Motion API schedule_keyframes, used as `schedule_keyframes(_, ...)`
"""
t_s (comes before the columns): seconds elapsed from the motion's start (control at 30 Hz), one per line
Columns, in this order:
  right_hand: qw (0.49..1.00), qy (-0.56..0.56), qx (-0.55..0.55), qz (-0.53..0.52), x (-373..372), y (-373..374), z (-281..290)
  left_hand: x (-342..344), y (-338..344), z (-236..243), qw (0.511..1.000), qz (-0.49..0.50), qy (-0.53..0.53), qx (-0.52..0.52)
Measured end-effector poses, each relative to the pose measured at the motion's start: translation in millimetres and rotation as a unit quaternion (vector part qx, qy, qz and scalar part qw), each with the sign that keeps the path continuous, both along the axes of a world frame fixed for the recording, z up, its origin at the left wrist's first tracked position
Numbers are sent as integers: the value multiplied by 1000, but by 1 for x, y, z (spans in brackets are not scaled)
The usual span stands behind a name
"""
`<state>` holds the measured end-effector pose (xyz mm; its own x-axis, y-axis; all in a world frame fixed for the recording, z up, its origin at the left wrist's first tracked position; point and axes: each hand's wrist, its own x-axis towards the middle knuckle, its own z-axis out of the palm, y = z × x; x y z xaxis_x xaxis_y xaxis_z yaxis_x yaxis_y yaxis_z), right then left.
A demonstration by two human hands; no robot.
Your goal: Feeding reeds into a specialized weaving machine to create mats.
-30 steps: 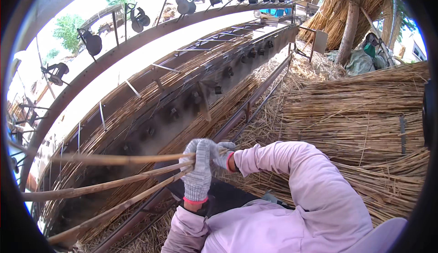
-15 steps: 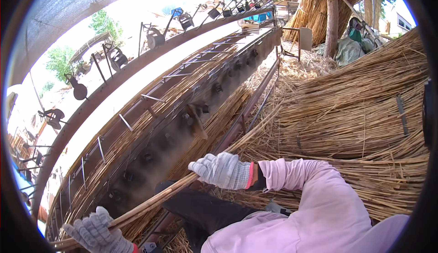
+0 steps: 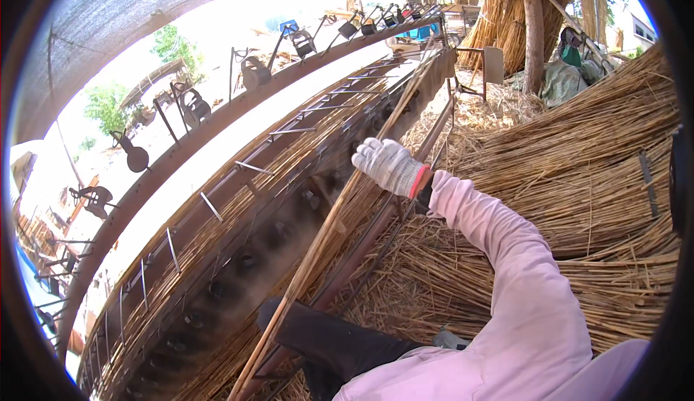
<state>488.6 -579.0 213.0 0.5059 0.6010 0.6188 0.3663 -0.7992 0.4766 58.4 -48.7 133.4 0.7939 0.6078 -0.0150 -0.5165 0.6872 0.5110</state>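
My right hand [image 3: 390, 167], in a grey-white knit glove with a red cuff, is closed on a thin bundle of long reeds [image 3: 312, 256]. The reeds slant from the lower edge up toward the far end of a long metal frame [image 3: 253, 251]. Their upper ends lie against the frame's near side. Other reeds [image 3: 137, 307] run lengthwise within the frame, under several thin bars. Dust hazes the dark round fittings [image 3: 246, 256] along its side. My left hand is out of the picture.
A big pile of reeds [image 3: 557, 184] lies on my right. Tall reed bundles [image 3: 495, 22] stand behind a wooden post [image 3: 533, 40]. Beyond the frame, a curved rusty beam [image 3: 217, 115] carries several hanging weights [image 3: 254, 73]. A metal rail [image 3: 361, 253] runs beside my dark-trousered leg [image 3: 336, 336].
My right hand has moved up and away with the reeds, which now slant more steeply and lie along the frame. My left hand has left the view at the lower edge.
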Motion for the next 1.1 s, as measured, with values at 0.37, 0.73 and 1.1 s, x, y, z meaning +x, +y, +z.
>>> schedule_keyframes(0.37, 992, 107, 53, 30, 13, 102, -4, 161, -102, 32, 927, -140, 24, 346)
schedule_keyframes(0.73, 971, 10, 217, 99, 71, 58, 2, 103, -46, 103, 675, 223, 176, 681)
schedule_keyframes(1.1, 971, 0, 206, 118, 77, 38, 10, 23, 127, 76, 943, 260, 22, 205)
